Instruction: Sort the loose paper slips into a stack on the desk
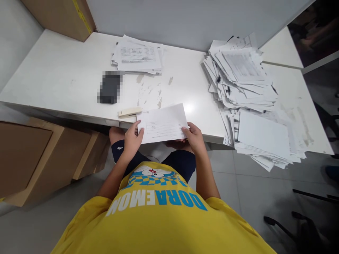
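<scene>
A white printed sheet of paper [162, 121] is held at the table's front edge, its text in faint lines and a small box. My left hand [133, 138] grips its left side, thumb on top. At the right side my right hand [194, 135] pinches it, thumb above and fingers partly hidden beneath. Whether it is one sheet or several together I cannot tell. Just beyond its left corner lies a cream stapler [128, 112], close to my left hand.
A stack of printed papers [140, 56] lies at the back. Two large untidy paper piles [241, 77] [265, 134] occupy the right, the nearer one overhanging the white table's edge. A blurred dark object [109, 87] rests left. Cardboard boxes [60, 151] stand below left; another box [60, 17] sits behind.
</scene>
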Action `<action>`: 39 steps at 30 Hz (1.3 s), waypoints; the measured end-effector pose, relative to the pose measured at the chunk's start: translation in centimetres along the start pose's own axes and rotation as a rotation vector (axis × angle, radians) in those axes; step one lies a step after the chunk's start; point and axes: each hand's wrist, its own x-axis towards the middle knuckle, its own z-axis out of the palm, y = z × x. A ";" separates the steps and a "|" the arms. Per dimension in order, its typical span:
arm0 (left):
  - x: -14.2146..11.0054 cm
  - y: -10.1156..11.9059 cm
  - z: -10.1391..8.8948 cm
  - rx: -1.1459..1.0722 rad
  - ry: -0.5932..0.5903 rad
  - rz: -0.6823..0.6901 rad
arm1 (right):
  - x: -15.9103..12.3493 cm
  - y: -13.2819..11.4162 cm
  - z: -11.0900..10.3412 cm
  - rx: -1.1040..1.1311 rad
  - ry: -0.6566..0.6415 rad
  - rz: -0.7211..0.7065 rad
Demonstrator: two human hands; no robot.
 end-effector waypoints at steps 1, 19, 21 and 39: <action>0.0 0.0 -0.1 0.006 0.001 0.007 | 0.1 0.0 0.0 -0.001 -0.002 0.003; 4.0 0.6 -2.0 0.367 -0.125 0.440 | 0.4 0.0 -0.3 -0.035 0.009 0.024; 4.0 0.6 -2.1 0.354 -0.125 0.433 | 0.5 -0.2 -0.2 -0.035 0.014 0.028; 4.2 1.1 -2.7 0.387 -0.141 0.461 | -0.6 -2.8 -2.3 -0.196 0.110 -0.147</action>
